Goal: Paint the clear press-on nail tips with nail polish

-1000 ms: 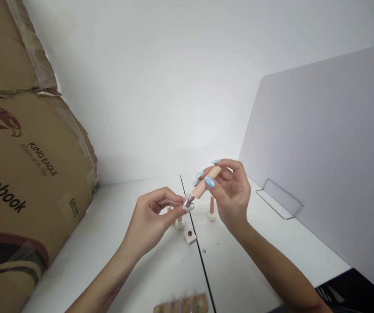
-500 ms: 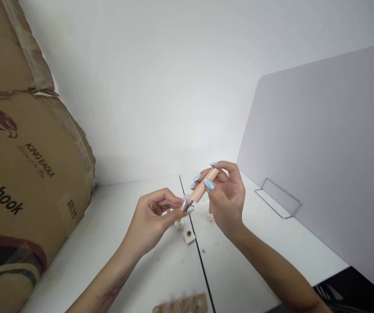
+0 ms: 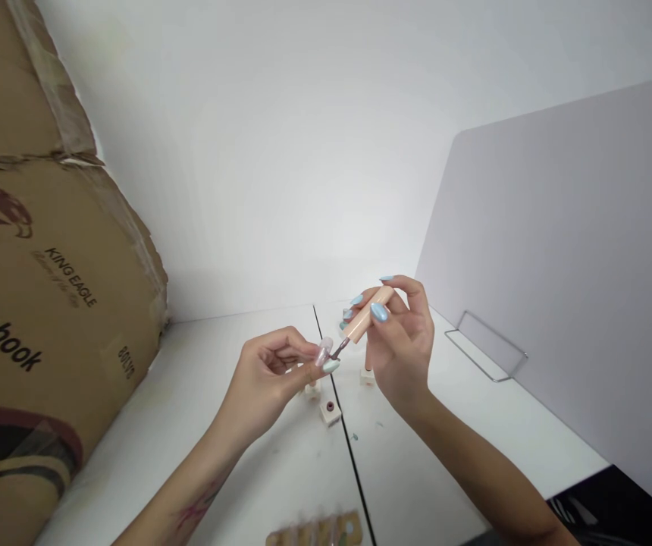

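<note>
My right hand (image 3: 402, 345) pinches a peach-coloured nail polish brush handle (image 3: 368, 316), with its dark brush tip pointing down-left. The tip touches a small pale false nail (image 3: 322, 352) that my left hand (image 3: 269, 379) holds between thumb and fingers. Both hands hover above the white table (image 3: 258, 455). Below them stands an open little square polish bottle (image 3: 330, 411), with two more small bottles (image 3: 367, 373) partly hidden behind my hands.
A large cardboard box (image 3: 30, 318) printed "KING EAGLE" fills the left side. A grey divider panel (image 3: 565, 258) with a metal foot (image 3: 488, 347) stands at the right. A wooden holder strip (image 3: 318, 531) lies at the bottom edge.
My right hand has drawn the handle back up and to the right, so the thin brush stem now shows between handle and false nail. The left hand has hardly moved.
</note>
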The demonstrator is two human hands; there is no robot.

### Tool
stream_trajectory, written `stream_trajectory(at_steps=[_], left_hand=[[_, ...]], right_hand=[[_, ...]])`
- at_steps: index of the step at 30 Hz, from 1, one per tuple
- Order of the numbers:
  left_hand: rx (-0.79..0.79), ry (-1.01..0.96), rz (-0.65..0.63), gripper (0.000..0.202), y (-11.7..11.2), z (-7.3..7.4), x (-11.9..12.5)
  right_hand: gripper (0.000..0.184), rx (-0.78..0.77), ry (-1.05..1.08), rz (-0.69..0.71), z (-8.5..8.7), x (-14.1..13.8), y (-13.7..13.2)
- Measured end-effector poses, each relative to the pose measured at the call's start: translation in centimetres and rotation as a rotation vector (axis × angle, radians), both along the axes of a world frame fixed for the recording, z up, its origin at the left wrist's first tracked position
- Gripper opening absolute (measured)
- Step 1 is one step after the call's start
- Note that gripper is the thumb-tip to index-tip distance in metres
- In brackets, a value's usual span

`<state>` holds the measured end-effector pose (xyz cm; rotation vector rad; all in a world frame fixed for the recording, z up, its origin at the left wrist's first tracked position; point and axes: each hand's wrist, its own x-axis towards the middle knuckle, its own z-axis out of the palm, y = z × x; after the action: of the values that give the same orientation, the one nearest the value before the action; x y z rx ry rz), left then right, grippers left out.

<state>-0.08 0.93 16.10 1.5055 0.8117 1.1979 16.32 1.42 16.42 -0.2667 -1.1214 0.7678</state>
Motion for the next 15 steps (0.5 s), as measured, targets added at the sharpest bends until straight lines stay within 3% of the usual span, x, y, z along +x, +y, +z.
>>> stream_trajectory(at_steps=[9, 15], left_hand=[[0.003, 0.011, -0.017, 0.022, -0.1, -0.3, -0.1], [-0.005, 0.002, -0.029, 0.023, 0.1, -0.2, -0.1]], right_hand=[[0.021, -0.118, 0.093, -0.045, 0.3, 0.4, 1.2], [0.023, 0.022, 0.055, 0.008, 0.0, -0.1, 0.0]])
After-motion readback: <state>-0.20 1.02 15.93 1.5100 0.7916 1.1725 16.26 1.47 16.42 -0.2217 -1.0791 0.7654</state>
